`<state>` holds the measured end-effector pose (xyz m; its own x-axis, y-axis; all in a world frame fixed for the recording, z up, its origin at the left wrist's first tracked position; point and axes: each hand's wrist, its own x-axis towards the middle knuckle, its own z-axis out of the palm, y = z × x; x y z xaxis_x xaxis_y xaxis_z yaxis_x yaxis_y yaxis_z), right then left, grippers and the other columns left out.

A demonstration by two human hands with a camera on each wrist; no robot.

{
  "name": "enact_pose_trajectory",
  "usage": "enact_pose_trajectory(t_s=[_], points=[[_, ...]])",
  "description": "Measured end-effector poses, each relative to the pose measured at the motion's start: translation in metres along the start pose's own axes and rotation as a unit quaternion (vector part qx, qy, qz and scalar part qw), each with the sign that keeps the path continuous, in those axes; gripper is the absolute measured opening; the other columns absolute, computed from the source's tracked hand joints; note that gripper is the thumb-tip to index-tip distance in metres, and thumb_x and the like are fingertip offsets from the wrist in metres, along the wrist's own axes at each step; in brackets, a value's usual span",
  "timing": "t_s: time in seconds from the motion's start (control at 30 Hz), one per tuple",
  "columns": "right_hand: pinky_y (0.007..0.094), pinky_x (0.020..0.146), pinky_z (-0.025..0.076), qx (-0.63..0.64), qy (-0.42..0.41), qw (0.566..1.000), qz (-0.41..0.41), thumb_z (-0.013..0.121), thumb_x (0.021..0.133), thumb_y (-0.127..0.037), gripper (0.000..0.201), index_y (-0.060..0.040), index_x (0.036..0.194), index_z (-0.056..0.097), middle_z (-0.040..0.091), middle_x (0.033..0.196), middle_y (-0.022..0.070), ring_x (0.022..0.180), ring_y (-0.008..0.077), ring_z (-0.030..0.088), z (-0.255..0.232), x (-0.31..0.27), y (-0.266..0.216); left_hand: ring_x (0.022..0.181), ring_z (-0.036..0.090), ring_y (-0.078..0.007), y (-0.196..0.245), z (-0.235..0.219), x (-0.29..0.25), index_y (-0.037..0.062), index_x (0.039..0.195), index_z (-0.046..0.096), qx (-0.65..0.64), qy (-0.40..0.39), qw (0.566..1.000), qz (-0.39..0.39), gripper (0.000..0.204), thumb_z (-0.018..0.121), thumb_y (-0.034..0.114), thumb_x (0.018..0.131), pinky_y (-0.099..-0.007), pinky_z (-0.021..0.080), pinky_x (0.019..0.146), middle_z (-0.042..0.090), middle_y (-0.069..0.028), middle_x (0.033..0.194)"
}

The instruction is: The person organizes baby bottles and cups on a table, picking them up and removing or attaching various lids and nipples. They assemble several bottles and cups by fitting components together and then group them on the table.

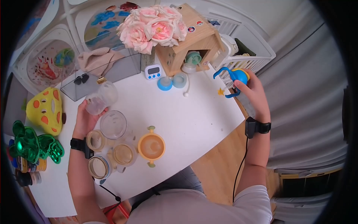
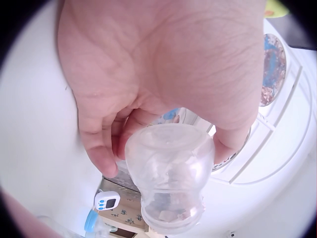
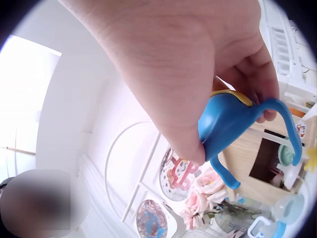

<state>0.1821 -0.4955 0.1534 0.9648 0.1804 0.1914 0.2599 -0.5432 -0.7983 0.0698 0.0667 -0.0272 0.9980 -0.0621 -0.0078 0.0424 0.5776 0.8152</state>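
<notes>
On the left of the head view, my left hand [image 1: 86,118] grips a clear, waisted plastic baby bottle [image 1: 101,98], tilted above the white table. In the left wrist view the bottle [image 2: 171,173] shows between thumb and fingers. Out past the table's right edge, my right hand [image 1: 255,93] holds a blue cup lid [image 1: 241,76] with two curved handles and a yellow part on top. Its thumb presses the blue side of the lid [image 3: 225,124] in the right wrist view. Near the handles is a small yellow star [image 1: 220,91].
Several clear containers, among them a wide one [image 1: 113,125], stand by my left forearm, with a yellow two-handled cup [image 1: 151,152] beside them. Behind are a timer [image 1: 153,71], a blue ring [image 1: 165,83], a wooden house [image 1: 194,30] and pink roses [image 1: 154,28]. A yellow plush [image 1: 45,111] sits left.
</notes>
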Motion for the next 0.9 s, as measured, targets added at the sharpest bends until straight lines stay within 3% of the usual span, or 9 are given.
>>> enact_pose_trajectory(t_s=[0.13,0.23,0.3,0.43,0.5,0.73,0.9], points=[[0.0313,0.085,0.058,0.107,-0.078,0.989,0.059,0.076,0.100,-0.037,0.051,0.0012,0.132,0.063,0.073,0.116,0.0102,0.096,0.0151,0.068,0.009,0.004,-0.004,0.114,0.068,-0.0266,0.002,0.004,-0.003,0.0048,0.139,0.057,0.012,0.006,1.000,0.002,0.061,0.055,0.056,0.105,-0.0431,0.051,0.105,0.070,-0.0136,0.130],[0.0310,0.083,0.058,0.192,-0.090,0.974,0.076,0.070,0.105,-0.041,0.049,0.0016,0.129,0.065,0.075,0.113,0.0102,0.092,0.0139,0.068,0.014,0.015,0.022,0.115,0.067,-0.0268,0.000,0.004,-0.005,0.0047,0.138,0.058,0.014,0.023,1.000,0.003,0.060,0.055,0.055,0.106,-0.0442,0.050,0.107,0.070,-0.0135,0.131],[0.0308,0.082,0.058,0.237,-0.152,0.953,0.116,0.068,0.106,-0.042,0.049,0.0020,0.128,0.066,0.076,0.111,0.0104,0.090,0.0130,0.069,0.010,0.033,0.041,0.118,0.067,-0.0269,0.001,0.000,-0.003,0.0045,0.136,0.059,0.017,0.000,1.000,-0.002,0.059,0.054,0.055,0.106,-0.0447,0.050,0.108,0.070,-0.0135,0.131],[0.0298,0.080,0.059,0.222,-0.126,0.953,0.160,0.065,0.108,-0.043,0.051,0.0032,0.129,0.064,0.076,0.113,0.0131,0.089,0.0144,0.070,0.019,0.050,0.071,0.119,0.067,-0.0272,0.001,0.004,-0.004,0.0043,0.135,0.059,0.019,0.018,1.000,0.004,0.059,0.054,0.055,0.107,-0.0442,0.050,0.107,0.070,-0.0134,0.131],[0.0282,0.078,0.059,0.178,-0.104,0.958,0.199,0.067,0.107,-0.042,0.048,0.0032,0.124,0.065,0.075,0.110,0.0128,0.085,0.0144,0.070,0.024,0.062,0.081,0.120,0.066,-0.0278,0.001,-0.003,-0.003,0.0041,0.137,0.058,0.020,-0.016,1.000,0.001,0.059,0.053,0.055,0.107,-0.0432,0.051,0.106,0.069,-0.0135,0.133],[0.0298,0.068,0.060,0.037,-0.106,0.969,0.220,0.072,0.101,-0.049,0.054,0.0014,0.120,0.065,0.071,0.095,0.0095,0.074,0.0153,0.069,0.031,0.092,0.089,0.116,0.067,-0.0280,0.001,0.005,-0.004,0.0037,0.141,0.056,0.026,0.019,0.999,0.008,0.061,0.053,0.055,0.107,-0.0410,0.051,0.103,0.069,-0.0148,0.134],[0.0324,0.068,0.061,0.176,-0.081,0.942,0.274,0.068,0.103,-0.049,0.050,-0.0027,0.123,0.065,0.071,0.095,0.0093,0.073,0.0182,0.071,0.024,0.101,0.114,0.116,0.067,-0.0276,0.001,0.007,-0.006,0.0037,0.141,0.057,0.018,0.016,1.000,0.002,0.061,0.054,0.054,0.107,-0.0404,0.052,0.101,0.069,-0.0152,0.134]])
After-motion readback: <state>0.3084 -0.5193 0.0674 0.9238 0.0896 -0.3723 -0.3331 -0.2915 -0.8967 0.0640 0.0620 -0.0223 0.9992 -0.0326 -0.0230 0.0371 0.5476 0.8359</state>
